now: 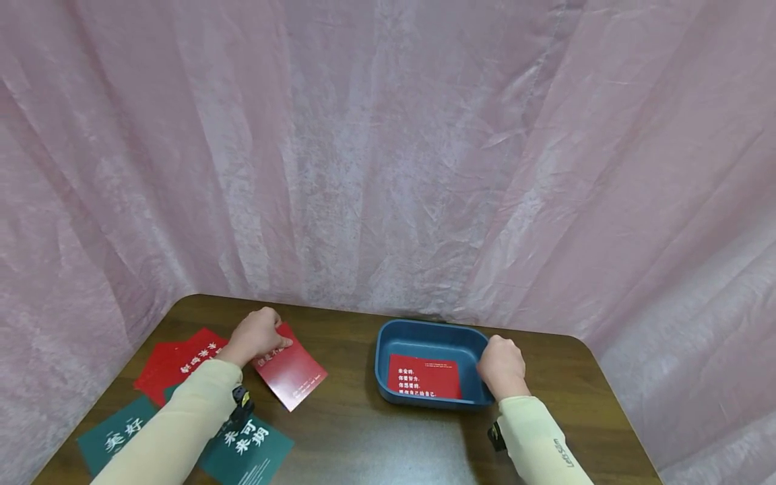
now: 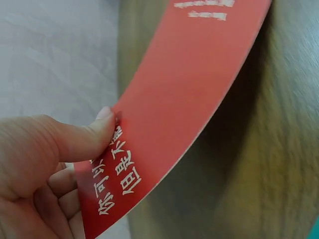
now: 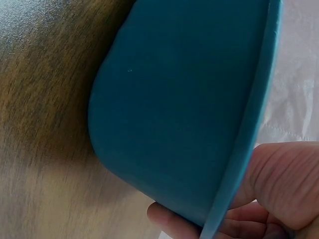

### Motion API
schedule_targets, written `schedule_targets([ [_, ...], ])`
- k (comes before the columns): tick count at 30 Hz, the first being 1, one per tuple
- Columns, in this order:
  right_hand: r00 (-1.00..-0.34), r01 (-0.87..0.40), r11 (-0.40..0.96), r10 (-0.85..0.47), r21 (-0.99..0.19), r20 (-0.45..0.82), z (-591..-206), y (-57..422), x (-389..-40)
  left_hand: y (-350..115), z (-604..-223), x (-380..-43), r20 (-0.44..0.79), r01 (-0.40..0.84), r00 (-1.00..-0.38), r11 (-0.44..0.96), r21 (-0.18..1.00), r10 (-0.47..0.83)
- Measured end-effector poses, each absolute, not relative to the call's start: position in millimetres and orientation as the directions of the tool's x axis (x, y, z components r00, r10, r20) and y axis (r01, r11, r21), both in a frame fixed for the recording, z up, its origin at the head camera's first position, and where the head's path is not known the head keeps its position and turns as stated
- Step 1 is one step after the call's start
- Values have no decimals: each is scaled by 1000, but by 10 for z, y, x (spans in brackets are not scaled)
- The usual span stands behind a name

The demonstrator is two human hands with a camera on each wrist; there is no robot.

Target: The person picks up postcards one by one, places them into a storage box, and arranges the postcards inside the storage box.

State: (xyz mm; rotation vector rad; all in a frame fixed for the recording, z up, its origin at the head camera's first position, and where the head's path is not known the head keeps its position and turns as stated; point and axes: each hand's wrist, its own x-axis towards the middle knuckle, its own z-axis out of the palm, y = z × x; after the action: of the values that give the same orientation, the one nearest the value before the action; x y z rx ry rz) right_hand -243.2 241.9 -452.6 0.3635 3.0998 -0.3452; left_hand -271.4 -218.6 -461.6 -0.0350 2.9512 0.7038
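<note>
Between thumb and fingers my left hand (image 1: 257, 335) pinches a red card (image 1: 291, 374) with white lettering. In the left wrist view the card (image 2: 184, 89) bends in a curve above the wooden table, the thumb on its printed face. My right hand (image 1: 502, 366) grips the right rim of a blue rectangular tub (image 1: 383, 337); the right wrist view shows fingers against the outer wall of the tub (image 3: 174, 99). Inside the tub lies another red card (image 1: 427, 377) with white lettering.
Red cards (image 1: 164, 364) lie overlapping at the table's left, partly behind my left arm. Nearer are a green card (image 1: 115, 431) and another green card (image 1: 254, 451), both partly covered by the sleeve. A pink curtain (image 1: 388, 162) hangs behind the wooden table (image 1: 339, 431).
</note>
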Motion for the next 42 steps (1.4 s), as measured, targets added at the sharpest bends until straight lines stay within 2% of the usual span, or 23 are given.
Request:
schedule_targets([
  [4,-975,220,951,223,-219,-10,-4525,2422,-2427,-2091,-4514,-2706,-103,-33,-995,875,483,19],
  [12,-978,207,955,210,-213,-9,-4533,2421,-2423,-1908,-4297,-2696,-27,25,-998,754,657,57],
  [16,-978,206,955,209,-215,-6,-4544,2422,-2425,-1814,-4203,-2668,36,67,-998,744,665,57],
  [20,-977,209,953,212,-218,-7,-4556,2424,-2431,-1728,-4142,-2643,179,142,-983,776,614,39],
  [24,-978,207,953,210,-220,-9,-4554,2425,-2435,-1627,-4084,-2618,340,218,-940,804,553,21],
  [30,-977,210,953,210,-220,-22,-4542,2418,-2438,-1425,-3977,-2559,468,282,-883,758,588,-35],
  [34,-977,211,953,213,-216,-15,-4545,2417,-2445,-1283,-3915,-2535,489,333,-870,662,671,-58],
  [42,-974,225,950,226,-218,-20,-4520,2412,-2436,-997,-3861,-2509,403,319,-913,503,803,-64],
])
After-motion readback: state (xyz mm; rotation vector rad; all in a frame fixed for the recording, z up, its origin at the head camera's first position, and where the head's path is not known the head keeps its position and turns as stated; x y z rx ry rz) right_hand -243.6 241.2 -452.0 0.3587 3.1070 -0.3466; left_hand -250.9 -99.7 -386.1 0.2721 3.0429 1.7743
